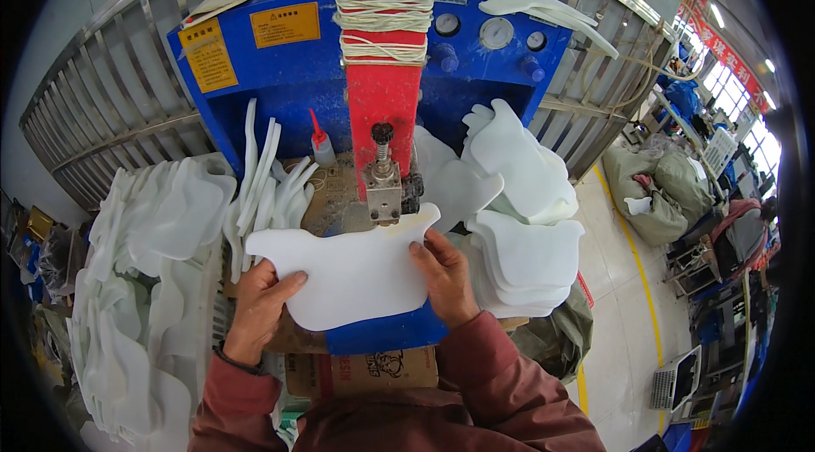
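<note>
Between my two hands a white, curved-edge foam pad [356, 278] is held up under the metal head [385, 193] of a red-and-blue machine. Its far right corner rises beside that head; whether they touch I cannot tell. My left hand [259, 303] grips the pad's left end, thumb on top and the other fingers mostly underneath. At the right end, my right hand [447, 278] pinches the edge with its thumb over the upper face. A blue surface [386, 333] shows below the near edge of the pad.
Stacked white pads [531, 261] stand close on the right, and a large heap of pads [161, 223] lies left. A red-tipped bottle [322, 146] stands behind. The machine's red arm [382, 104] rises centrally. Sacks [658, 185] lie on the floor at the far right.
</note>
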Demonstrator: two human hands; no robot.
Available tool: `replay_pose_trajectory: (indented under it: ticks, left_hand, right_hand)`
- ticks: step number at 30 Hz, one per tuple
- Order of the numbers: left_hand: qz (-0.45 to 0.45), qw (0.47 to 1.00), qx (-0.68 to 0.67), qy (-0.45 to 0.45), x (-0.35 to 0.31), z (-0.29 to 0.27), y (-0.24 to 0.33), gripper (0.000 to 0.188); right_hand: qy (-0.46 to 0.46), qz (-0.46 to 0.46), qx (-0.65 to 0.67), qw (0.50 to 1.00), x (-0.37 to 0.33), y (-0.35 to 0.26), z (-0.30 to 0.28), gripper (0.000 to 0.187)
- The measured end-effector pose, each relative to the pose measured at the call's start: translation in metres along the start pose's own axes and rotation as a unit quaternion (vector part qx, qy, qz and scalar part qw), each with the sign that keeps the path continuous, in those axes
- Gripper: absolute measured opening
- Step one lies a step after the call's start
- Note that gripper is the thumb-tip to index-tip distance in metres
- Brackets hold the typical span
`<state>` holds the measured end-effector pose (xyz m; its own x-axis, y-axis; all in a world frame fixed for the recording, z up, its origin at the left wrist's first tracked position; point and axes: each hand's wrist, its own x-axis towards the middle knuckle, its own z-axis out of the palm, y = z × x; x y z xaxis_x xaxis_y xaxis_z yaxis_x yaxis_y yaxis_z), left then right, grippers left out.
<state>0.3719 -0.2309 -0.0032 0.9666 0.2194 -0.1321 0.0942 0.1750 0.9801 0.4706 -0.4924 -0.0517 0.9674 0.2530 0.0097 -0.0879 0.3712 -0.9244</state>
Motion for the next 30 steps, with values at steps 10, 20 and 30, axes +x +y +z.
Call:
replay_pose_trajectory:
  ticks: [10,20,30]
  left_hand:
    - [-0.013,0.999,0.008,-0.042,0.016,0.02,0.004,0.035]
    - [-0.001,0.998,0.03,-0.063,0.049,0.026,-0.004,0.023]
    - [-0.008,1.0,-0.003,-0.022,0.041,0.007,-0.001,0.015]
  right_hand:
    - [0.048,-0.024,-0.018,0.998,0.002,-0.012,-0.018,0.031]
    - [0.054,-0.045,-0.012,0.997,0.015,-0.027,-0.03,0.032]
    - [0.035,-0.024,0.0,0.999,0.02,-0.009,-0.011,0.028]
